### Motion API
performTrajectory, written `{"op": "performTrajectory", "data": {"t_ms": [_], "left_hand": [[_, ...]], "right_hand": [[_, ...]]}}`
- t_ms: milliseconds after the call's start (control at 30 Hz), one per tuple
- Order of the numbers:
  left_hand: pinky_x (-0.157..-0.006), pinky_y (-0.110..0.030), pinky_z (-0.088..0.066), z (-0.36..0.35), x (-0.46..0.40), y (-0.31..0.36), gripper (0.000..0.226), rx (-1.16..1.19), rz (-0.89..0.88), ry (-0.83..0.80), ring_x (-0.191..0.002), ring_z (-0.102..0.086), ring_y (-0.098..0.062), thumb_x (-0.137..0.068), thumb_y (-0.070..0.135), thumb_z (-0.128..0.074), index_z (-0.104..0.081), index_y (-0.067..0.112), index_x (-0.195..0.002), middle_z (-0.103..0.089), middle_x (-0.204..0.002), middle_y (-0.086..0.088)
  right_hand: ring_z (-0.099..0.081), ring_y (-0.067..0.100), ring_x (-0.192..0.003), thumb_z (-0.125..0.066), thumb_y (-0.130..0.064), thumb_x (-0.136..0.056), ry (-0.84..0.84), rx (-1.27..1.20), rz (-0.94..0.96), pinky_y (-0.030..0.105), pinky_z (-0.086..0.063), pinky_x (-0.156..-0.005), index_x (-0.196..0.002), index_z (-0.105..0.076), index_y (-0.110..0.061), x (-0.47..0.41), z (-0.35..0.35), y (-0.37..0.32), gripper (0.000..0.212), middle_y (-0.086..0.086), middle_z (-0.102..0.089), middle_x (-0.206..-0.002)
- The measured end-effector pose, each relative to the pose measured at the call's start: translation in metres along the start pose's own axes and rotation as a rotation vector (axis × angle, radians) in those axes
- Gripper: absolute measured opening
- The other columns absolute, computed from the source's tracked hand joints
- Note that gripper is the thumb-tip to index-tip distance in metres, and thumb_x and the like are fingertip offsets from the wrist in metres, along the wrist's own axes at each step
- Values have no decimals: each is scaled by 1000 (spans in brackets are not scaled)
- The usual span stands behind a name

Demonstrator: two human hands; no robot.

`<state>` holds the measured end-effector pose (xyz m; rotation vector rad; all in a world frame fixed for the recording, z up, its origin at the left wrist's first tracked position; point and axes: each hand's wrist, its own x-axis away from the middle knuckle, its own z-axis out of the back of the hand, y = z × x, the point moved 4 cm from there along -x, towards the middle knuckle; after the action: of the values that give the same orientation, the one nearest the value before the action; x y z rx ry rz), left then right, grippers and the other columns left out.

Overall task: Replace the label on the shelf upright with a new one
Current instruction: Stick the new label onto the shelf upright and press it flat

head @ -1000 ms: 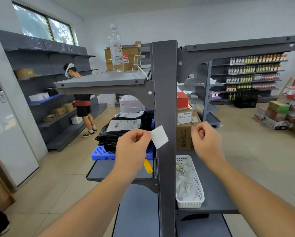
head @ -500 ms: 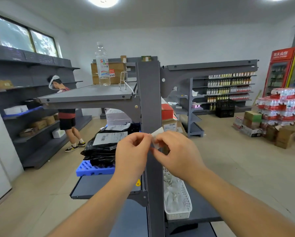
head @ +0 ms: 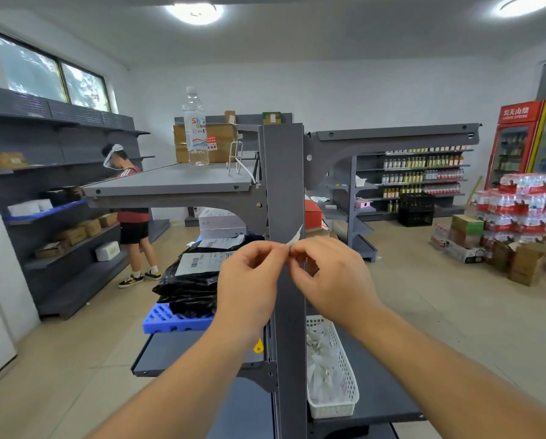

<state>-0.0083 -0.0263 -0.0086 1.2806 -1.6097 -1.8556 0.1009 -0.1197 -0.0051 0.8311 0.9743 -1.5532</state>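
While both hands meet in front of the shelf upright (head: 283, 185), the left hand (head: 249, 280) and the right hand (head: 332, 277) each pinch the small white label (head: 295, 237), grip closed on its lower edge, the free corner curling up against the grey post. It looks paper-thin, featherweight and floppy, likely tacky on one face, so edges and corners are the place to hold it; a full-face pinch risks creasing it or sticking it to the fingers. Just below on the right, a white basket (head: 347, 397) of crumpled scraps sits on the lower shelf (head: 382, 394). Left of the post lie black parcels (head: 189, 286) on a blue crate (head: 170, 321). Higher up, a water bottle (head: 195, 128) stands on the top shelf (head: 170, 182). Nothing blocks the face of the upright. Further back, a person (head: 132, 213) works at the wall shelving, well apart.
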Motion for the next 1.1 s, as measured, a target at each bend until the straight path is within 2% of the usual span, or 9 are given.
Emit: {"op": "performTrajectory", "data": {"t_ms": [100,200,333,533,633,767,867,967,1100], "left_hand": [[-61,-13,-46,-1,0,0,13,73,36,2,-61,-60,5,-94,14,-69,-81,14,-88,-72,-71,11],[-64,-16,-44,-3,0,1,15,137,69,-4,-60,-60,5,-95,12,-68,-81,12,-89,-71,-68,14],[-64,-17,-42,-4,0,1,19,181,85,-15,-54,-55,4,-98,11,-63,-82,8,-94,-65,-58,17],[-61,-12,-45,-1,-3,-2,20,144,75,-2,-60,-58,4,-98,10,-62,-83,13,-96,-70,-70,15],[-62,-14,-46,0,-3,-4,22,118,56,-13,-61,-58,2,-98,10,-61,-83,15,-96,-71,-72,14],[-60,-11,-45,2,-2,-2,24,96,25,-12,-58,-57,4,-99,9,-59,-82,16,-97,-75,-77,13],[-61,-11,-47,1,-2,1,23,99,11,-10,-60,-58,5,-98,7,-59,-81,15,-96,-82,-91,6],[-61,-10,-48,-1,-2,2,21,77,9,5,-62,-60,7,-97,6,-62,-79,17,-95,-82,-90,4],[-69,-18,-56,2,-8,0,16,21,0,28,-78,-67,-3,-97,16,-66,-75,29,-102,-78,-94,5]], "right_hand": [[-55,8,-69,-72,-18,-86,12,-55,-8,27,-51,-62,-88,-74,-18,-4,1,-2,3,-10,-68,-77],[-52,9,-66,-65,-31,-88,16,-82,-8,25,-49,-59,-86,-70,-19,-7,2,-2,13,-11,-63,-75],[-54,13,-67,-64,-27,-90,12,-105,-15,29,-49,-58,-85,-67,-20,-10,1,1,9,-9,-60,-75],[-52,12,-70,-62,-19,-93,-37,-130,-13,31,-48,-59,-84,-62,-23,-14,0,5,9,-10,-58,-76],[-51,10,-71,-62,-21,-92,-55,-138,-6,24,-45,-59,-84,-54,-32,-16,2,3,16,-14,-55,-77],[-53,12,-72,-60,-24,-95,-109,-144,-27,22,-43,-59,-87,-61,-23,-18,1,9,8,-13,-55,-79],[-52,10,-72,-54,-27,-95,-135,-131,-45,20,-39,-58,-86,-58,-25,-20,1,11,10,-15,-53,-77],[-52,10,-73,-53,-25,-94,-144,-158,-73,16,-37,-58,-85,-57,-24,-22,1,10,10,-13,-54,-77],[-53,11,-71,-58,-14,-97,-171,-268,-146,15,-41,-57,-87,-61,-16,-27,5,12,11,-4,-62,-79]]}}
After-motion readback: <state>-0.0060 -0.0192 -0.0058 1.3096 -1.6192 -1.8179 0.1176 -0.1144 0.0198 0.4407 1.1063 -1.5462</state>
